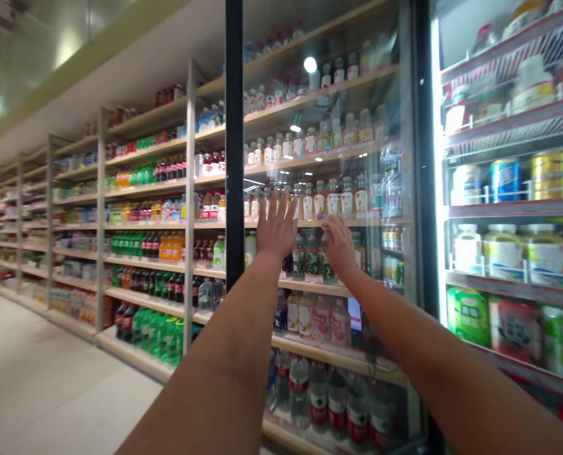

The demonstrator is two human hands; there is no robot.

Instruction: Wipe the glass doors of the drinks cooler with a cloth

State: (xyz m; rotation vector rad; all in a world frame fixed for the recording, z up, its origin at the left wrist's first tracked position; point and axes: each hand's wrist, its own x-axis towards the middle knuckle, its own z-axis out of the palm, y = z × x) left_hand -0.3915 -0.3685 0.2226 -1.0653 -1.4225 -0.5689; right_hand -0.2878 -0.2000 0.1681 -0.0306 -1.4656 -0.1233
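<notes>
A swung-out glass door (309,170) with a dark frame (234,139) stands in front of me. My left hand (277,224) lies flat against the glass, its fingers stretched and spread. To its right, my right hand (342,248) is at the glass too, with its fingers bent and held together. Something small and pale may be at its fingertips, but I cannot make it out. Through the pane show shelves of drinks, with juice bottles (319,201) behind the hands and large clear bottles (319,398) at the bottom.
At the right, a lit cooler (513,208) stands open, with jars, cans (505,179) and green packs (469,316) on its racks. Long drink shelves (143,224) run back to the left. Pale floor tiles (39,373) lie before them.
</notes>
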